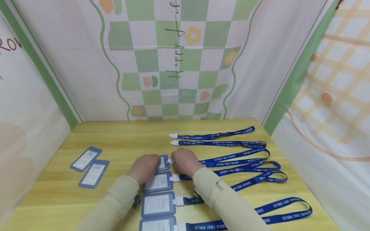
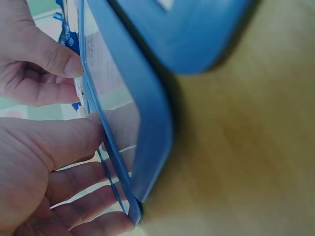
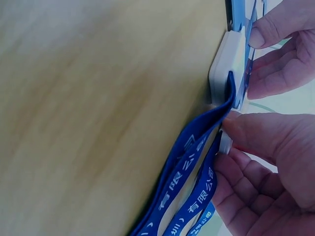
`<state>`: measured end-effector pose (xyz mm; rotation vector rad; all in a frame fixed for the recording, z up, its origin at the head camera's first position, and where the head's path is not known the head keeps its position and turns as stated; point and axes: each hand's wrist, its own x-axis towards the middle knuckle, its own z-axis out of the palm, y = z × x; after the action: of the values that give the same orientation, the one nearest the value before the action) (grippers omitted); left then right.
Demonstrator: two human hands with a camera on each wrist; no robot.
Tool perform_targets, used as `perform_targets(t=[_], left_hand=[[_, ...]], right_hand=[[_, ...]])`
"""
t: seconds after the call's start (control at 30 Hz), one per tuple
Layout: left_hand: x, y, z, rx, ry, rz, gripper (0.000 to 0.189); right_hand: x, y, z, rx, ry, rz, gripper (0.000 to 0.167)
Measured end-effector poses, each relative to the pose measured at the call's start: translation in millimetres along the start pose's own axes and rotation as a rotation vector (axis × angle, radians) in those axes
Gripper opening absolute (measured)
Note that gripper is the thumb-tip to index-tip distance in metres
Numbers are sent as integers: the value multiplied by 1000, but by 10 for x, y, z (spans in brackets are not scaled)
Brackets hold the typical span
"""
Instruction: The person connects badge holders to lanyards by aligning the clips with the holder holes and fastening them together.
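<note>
My left hand (image 1: 146,167) pinches a blue-framed ID card holder (image 1: 165,162) between thumb and fingers, just above the table. Facing it, my right hand (image 1: 185,161) pinches the white plastic clip (image 3: 225,142) of a dark blue lanyard (image 1: 231,158), right at the holder's slotted end. Whether that clip is fastened cannot be told, since fingers cover part of it. Nearer to me, card holders (image 1: 158,182) lie in a column, with white clips (image 1: 175,178) and blue lanyards at their right ends. The right forearm hides parts of those lanyards.
Two loose card holders (image 1: 85,158) lie on the left side of the wooden table (image 1: 121,134), one overlapping the other. Behind my right hand, two lanyards (image 1: 214,136) with white clips stretch rightward. Printed cloth (image 1: 179,64) hangs along the back and sides.
</note>
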<state>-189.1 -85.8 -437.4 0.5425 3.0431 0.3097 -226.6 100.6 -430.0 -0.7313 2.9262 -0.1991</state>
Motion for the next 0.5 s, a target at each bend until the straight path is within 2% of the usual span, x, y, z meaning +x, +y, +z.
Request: perform_targets(t=[0.5], left_hand=[[6, -18, 7, -15, 4, 18, 26]], right_hand=[[21, 0, -8, -22, 0, -59, 12]])
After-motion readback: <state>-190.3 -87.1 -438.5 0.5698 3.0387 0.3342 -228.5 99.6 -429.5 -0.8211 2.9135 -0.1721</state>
